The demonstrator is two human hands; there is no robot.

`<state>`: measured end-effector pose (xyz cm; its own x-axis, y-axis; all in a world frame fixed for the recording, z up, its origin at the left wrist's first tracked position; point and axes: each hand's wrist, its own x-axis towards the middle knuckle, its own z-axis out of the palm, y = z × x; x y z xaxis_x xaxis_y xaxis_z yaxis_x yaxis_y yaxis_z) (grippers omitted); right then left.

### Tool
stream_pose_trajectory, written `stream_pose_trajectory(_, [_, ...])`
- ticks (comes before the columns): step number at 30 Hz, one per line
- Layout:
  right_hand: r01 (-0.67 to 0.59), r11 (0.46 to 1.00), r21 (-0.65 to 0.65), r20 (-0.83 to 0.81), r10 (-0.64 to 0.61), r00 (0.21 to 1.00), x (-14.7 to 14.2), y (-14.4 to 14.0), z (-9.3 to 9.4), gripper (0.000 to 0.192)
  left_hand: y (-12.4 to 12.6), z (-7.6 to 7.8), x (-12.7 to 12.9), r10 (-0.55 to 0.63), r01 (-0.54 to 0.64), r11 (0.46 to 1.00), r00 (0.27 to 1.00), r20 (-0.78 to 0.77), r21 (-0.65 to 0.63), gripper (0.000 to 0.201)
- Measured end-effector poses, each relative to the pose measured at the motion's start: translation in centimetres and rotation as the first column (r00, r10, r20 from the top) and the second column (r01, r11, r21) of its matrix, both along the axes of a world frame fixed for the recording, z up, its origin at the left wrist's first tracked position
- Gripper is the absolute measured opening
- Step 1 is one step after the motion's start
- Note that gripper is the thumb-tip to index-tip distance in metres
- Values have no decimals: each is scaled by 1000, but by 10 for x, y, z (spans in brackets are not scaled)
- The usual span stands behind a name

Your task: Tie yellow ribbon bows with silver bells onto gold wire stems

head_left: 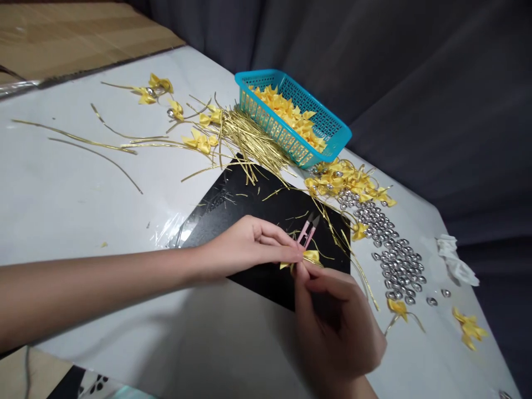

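My left hand pinches a small yellow ribbon bow between thumb and fingers, above the black mat. From below right, my right hand meets it with thumb and forefinger closed at the same bow; part of the bow is hidden by the fingers. Just beyond the fingertips, pink-handled thread snips lie on the mat, their blades pointing away from me. Thin gold wire ties trail over the mat's right side, close to my hands.
A blue plastic basket of yellow bows stands at the back, beside a pile of gold ties. Silver rings or beads spread along the right, near finished-looking bows. White crumpled tissue lies at the right edge; cardboard is far left.
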<state>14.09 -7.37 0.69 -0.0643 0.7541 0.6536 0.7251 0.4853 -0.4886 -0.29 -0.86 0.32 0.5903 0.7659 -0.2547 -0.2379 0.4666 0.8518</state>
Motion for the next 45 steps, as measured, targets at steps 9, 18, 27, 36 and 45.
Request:
stream_pose_trajectory(9, [-214,870,-445,-537,-68,841,7,11,9,13,0,1,0,192,-191,980,981,30,-54,12])
stream_pose_trajectory(18, [-219,802,-556,-470,-85,879,26,22,12,12,4,-1,-1,299,-299,954,954,3,-16,13])
stream_pose_trajectory(27, [-144,759,-635,-373,-138,917,29,27,5,15,6,1,0,214,-213,977,976,-37,23,13])
stream_pose_trajectory(36, [-510,491,-706,-674,-247,696,27,23,8,36,6,3,-2,199,-199,980,979,-50,0,13])
stream_pose_trajectory(45, [20,968,-252,-130,-55,990,12,14,10,13,5,-1,-2,78,-66,993,988,-133,96,19])
